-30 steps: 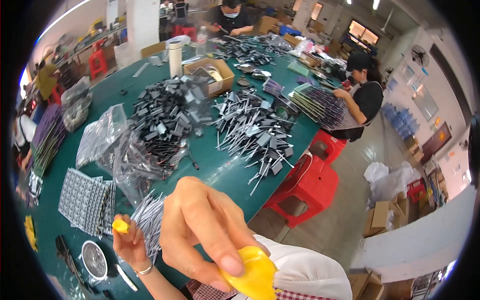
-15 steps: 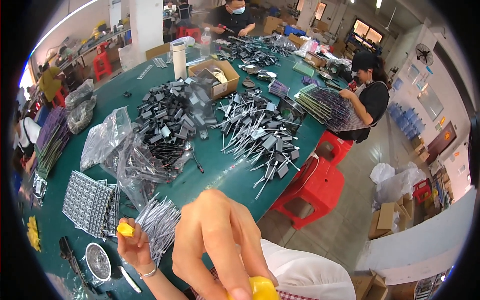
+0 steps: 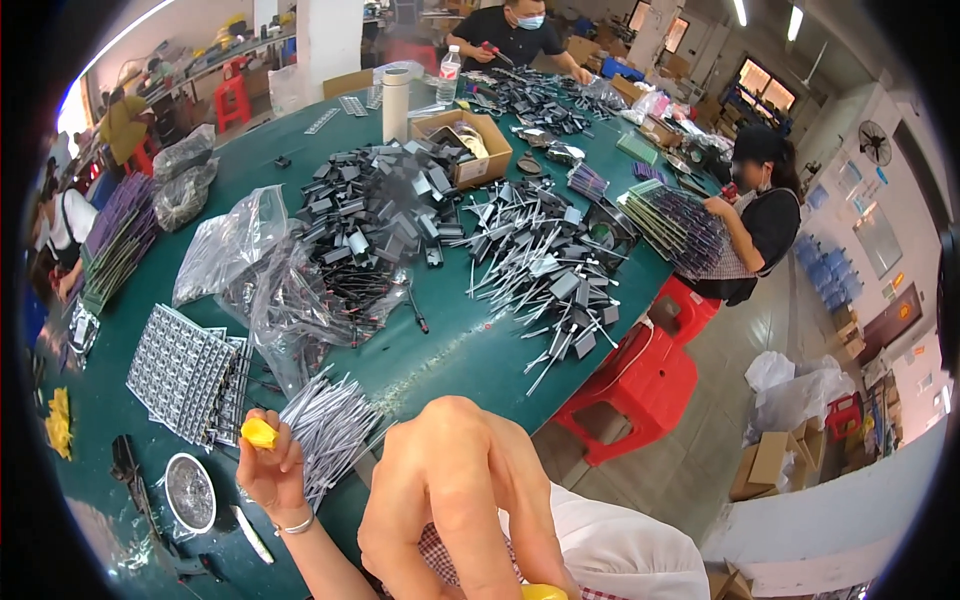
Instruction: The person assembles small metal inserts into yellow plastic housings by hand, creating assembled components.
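My left hand [image 3: 272, 478], with a bracelet at the wrist, is raised over the table's near side. Its thumb and fingers pinch a small yellow piece of fruit [image 3: 259, 433]. Large and close to the camera, my right hand [image 3: 455, 495] bends its fingers down toward the lower edge. At its fingertips a second yellow piece of fruit [image 3: 545, 592] shows only in part, cut off by the frame. Beside my left hand lie a bundle of thin grey sticks or tubes [image 3: 330, 425], a round metal bowl [image 3: 190, 493] and a white pen-like stick [image 3: 252, 534].
Patterned panels [image 3: 180, 370], a dark long tool [image 3: 140, 500] and yellow scraps [image 3: 58, 422] lie at left. Beyond are plastic bags [image 3: 235, 245], heaped dark housings [image 3: 375, 205] and white-leaded parts [image 3: 545, 265]. Red stools [image 3: 640, 385] stand at right; two co-workers [image 3: 765, 205] [image 3: 515, 40] handle parts.
The view has shifted, so the table appears further right. My right hand and its yellow piece of fruit have dropped lower, the piece mostly out of frame. The left hand keeps its pinch.
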`<state>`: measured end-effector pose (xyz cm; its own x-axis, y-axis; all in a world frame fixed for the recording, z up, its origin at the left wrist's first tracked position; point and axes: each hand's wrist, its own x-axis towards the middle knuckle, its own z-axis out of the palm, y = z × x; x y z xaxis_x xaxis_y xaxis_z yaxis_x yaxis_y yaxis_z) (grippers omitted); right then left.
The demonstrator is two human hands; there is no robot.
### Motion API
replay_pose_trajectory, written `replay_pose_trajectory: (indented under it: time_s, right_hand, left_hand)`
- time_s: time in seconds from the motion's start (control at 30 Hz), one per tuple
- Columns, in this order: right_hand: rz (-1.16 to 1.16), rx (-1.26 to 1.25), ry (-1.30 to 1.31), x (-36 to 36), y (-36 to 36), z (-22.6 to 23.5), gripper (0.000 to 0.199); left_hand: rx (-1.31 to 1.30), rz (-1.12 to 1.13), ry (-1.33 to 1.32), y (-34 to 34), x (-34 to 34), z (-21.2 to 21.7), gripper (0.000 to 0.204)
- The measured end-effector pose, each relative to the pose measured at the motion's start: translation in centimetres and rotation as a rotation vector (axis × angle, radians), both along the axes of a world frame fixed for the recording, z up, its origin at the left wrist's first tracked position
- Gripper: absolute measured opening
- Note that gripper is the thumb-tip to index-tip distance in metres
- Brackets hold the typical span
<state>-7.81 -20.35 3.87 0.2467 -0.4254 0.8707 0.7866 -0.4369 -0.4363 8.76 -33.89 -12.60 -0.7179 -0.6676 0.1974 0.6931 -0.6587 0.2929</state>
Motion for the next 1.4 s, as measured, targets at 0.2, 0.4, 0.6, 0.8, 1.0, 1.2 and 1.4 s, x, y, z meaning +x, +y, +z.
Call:
replay_pose_trajectory:
  time_s: [0.2,0.4,0.6,0.8,1.0,1.2,1.4]
  right_hand:
    - [0.241,-0.147,-0.089,0.1,-1.9,1.4,0.036]
    - [-0.04,0.146,0.026,-0.5,0.0,0.1,0.043]
    - [-0.029,0.324,-0.375,-0.2,-1.7,-1.6,0.049]
    - [0.164,0.501,-0.613,-1.0,-2.8,-1.8,0.038]
    - [0.193,0.575,-0.647,-0.9,-3.5,-2.1,0.038]
    - [-0.315,0.665,-0.335,0.5,-5.4,-2.6,0.036]
    - [-0.706,0.752,0.096,3.0,-5.9,-5.2,0.031]
  left_hand:
    - [0.033,0.03,-0.024,-0.1,0.9,-0.5,0.031]
    - [0.023,0.034,0.006,0.1,0.9,-0.6,0.033]
    - [0.015,0.031,-0.004,0.1,0.4,-0.7,0.036]
    - [0.028,0.034,0.012,0.0,0.5,-0.9,0.035]
    - [0.041,0.064,0.0,0.2,0.7,-1.1,0.035]
    - [0.396,0.062,0.099,0.4,-0.5,1.3,0.032]
    - [0.329,0.227,-0.185,2.5,-0.4,9.1,0.025]
